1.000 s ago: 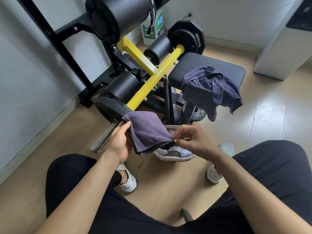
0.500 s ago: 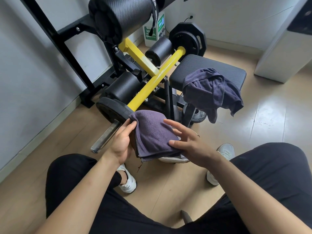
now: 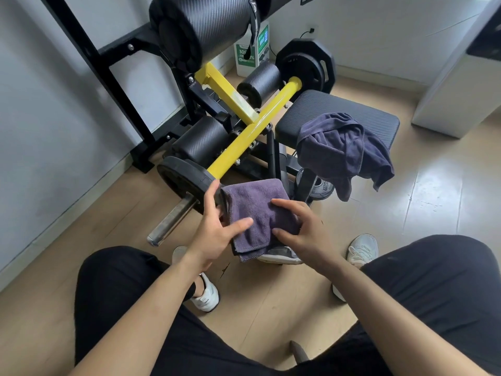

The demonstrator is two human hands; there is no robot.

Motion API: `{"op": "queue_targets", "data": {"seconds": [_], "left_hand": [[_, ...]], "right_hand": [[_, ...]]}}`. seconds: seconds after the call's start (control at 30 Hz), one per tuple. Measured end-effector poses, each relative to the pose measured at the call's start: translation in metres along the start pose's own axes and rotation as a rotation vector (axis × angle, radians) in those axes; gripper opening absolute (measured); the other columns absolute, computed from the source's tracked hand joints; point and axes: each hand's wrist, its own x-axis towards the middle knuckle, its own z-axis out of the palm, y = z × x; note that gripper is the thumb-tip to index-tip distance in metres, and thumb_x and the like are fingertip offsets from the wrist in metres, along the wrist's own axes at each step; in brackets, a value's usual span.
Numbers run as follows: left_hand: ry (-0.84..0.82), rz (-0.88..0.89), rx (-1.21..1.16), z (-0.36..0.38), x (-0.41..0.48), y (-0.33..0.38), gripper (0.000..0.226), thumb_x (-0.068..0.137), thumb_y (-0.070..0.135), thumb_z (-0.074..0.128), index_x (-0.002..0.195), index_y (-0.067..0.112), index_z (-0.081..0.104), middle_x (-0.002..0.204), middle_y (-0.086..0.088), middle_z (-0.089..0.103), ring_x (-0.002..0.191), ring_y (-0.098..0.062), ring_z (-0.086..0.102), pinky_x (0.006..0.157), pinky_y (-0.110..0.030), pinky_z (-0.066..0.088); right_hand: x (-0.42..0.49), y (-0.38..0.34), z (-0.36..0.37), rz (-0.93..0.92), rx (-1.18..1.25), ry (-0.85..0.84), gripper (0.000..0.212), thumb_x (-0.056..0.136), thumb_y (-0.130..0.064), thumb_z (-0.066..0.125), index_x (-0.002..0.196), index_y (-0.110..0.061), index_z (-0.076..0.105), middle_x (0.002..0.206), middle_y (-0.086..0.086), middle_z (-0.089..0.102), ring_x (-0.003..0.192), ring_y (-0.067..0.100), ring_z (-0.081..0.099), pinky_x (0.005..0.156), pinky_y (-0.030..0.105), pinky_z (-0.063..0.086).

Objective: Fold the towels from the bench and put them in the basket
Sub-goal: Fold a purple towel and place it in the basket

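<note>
A folded purple towel (image 3: 257,213) is held in the air between my hands, above the basket. My left hand (image 3: 217,229) grips its left edge, thumb on top and fingers underneath. My right hand (image 3: 303,229) holds its right side with the thumb and fingertips on the cloth. The white basket (image 3: 279,255) stands on the floor under the towel, and only a strip of its rim shows. A crumpled dark blue towel (image 3: 341,147) hangs over the front of the black bench pad (image 3: 352,109).
A yellow bar (image 3: 252,131) with black weight plates and foam rollers stands to the left of the bench. A steel bar end (image 3: 170,221) juts toward my left knee. My white shoes flank the basket on the wood floor. A white cabinet (image 3: 461,85) stands at the right.
The towel has been folded over into a smaller square. My right hand came off the hanging corner and onto the towel's right side. The towel now covers most of the basket.
</note>
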Motion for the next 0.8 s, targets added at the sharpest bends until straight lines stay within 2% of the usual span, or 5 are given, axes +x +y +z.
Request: {"op": "queue_targets", "data": {"seconds": [0.13, 0.23, 0.47, 0.67, 0.8], "left_hand": [[-0.038, 0.185, 0.332, 0.002, -0.001, -0.001, 0.086, 0.081, 0.018, 0.083, 0.148, 0.042, 0.035, 0.149, 0.006, 0.046, 0.135, -0.013, 0.051, 0.112, -0.036, 0.045], [-0.003, 0.205, 0.521, 0.005, -0.004, 0.003, 0.074, 0.078, 0.022, 0.086, 0.14, 0.039, 0.049, 0.139, 0.002, 0.046, 0.129, -0.01, 0.049, 0.102, -0.004, 0.038], [-0.077, 0.243, 0.601, -0.002, 0.002, 0.012, 0.087, 0.076, 0.023, 0.088, 0.149, 0.039, 0.044, 0.144, 0.006, 0.043, 0.136, -0.005, 0.043, 0.109, -0.006, 0.031], [-0.061, 0.175, 0.699, 0.001, 0.001, 0.01, 0.095, 0.072, 0.031, 0.09, 0.152, 0.037, 0.04, 0.141, 0.004, 0.046, 0.134, -0.014, 0.047, 0.111, -0.033, 0.041], [0.004, 0.134, 0.798, 0.01, 0.001, 0.004, 0.097, 0.071, 0.03, 0.089, 0.154, 0.033, 0.039, 0.128, 0.001, 0.046, 0.122, -0.021, 0.054, 0.091, -0.023, 0.039]], "right_hand": [[-0.001, 0.0, 0.001, -0.038, -0.128, 0.012, 0.064, 0.073, -0.001, 0.08, 0.131, -0.022, 0.063, 0.131, 0.002, 0.056, 0.122, 0.003, 0.051, 0.1, 0.004, 0.033], [-0.003, -0.005, -0.004, 0.003, -0.082, -0.07, 0.066, 0.073, -0.001, 0.083, 0.132, -0.023, 0.063, 0.125, -0.014, 0.061, 0.117, -0.014, 0.05, 0.098, 0.002, 0.034], [0.002, -0.008, -0.018, 0.444, 0.649, -0.265, 0.058, 0.089, 0.007, 0.064, 0.14, -0.02, 0.058, 0.118, 0.002, 0.074, 0.117, 0.032, 0.066, 0.101, 0.04, 0.055], [0.0, -0.001, -0.014, 0.15, 0.09, -0.199, 0.071, 0.079, -0.001, 0.079, 0.141, -0.028, 0.056, 0.127, -0.026, 0.06, 0.125, -0.005, 0.053, 0.105, 0.022, 0.047], [-0.004, 0.0, 0.002, -0.093, -0.416, -0.107, 0.079, 0.076, -0.007, 0.075, 0.148, -0.025, 0.048, 0.13, -0.005, 0.055, 0.108, -0.007, 0.049, 0.088, 0.005, 0.037]]}}
